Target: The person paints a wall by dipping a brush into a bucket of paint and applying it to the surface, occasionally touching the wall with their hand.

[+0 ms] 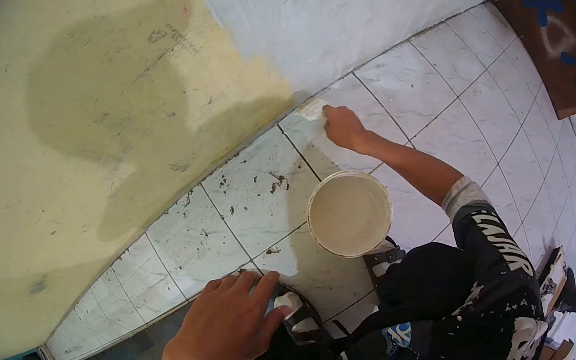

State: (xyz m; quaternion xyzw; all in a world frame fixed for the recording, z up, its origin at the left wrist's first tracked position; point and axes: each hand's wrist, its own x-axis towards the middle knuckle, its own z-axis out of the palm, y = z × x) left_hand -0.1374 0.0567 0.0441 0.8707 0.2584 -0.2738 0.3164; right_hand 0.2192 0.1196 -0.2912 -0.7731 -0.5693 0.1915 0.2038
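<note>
Low by the foot of the wall, my right hand (345,129) is closed on a paintbrush (311,109) with pale bristles; the fingers hide its handle. The bristles are at the seam between wall and floor tiles. My left hand (231,322) holds nothing, its fingers loosely stretched over my dark-clothed leg. Between my feet and the wall is a round bucket (350,214) with whitish contents and a smeared rim. The wall is yellow and scuffed (92,112) on the left, while a pale grey-white coat (351,6) covers its right part.
White marbled floor tiles (474,130) with dark joints run along the wall, with dark flakes (277,181) scattered left of the bucket. A brown panel with blue marks (552,29) stands at the upper right. Wooden pieces (553,282) lie at the lower right. My sandalled foot (296,309) is near the bucket.
</note>
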